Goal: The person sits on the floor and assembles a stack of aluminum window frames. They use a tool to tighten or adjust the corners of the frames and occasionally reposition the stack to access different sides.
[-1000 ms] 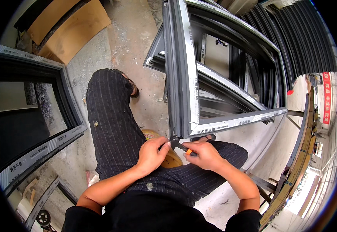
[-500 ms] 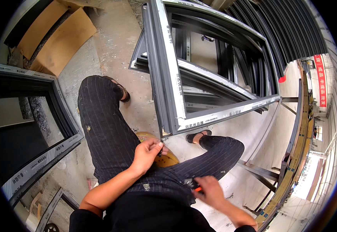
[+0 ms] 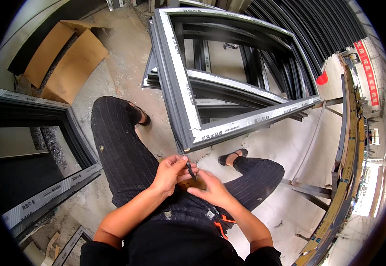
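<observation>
Both hands meet over the lap, the left hand point(image 3: 171, 170) with fingers pinched together on a thin black strip point(image 3: 190, 170), the right hand point(image 3: 210, 188) touching its lower end with fingers loosely apart, just below the near corner of the grey window frame point(image 3: 182, 102).

The dusty concrete floor point(image 3: 126, 57) carries stacked grey window frames point(image 3: 179, 88), flattened cardboard point(image 3: 64, 57) and another dark frame point(image 3: 46, 195) at left.

Thin black rubber strip point(image 3: 189, 168) hangs from the grey frame's corner point(image 3: 185, 146).
</observation>
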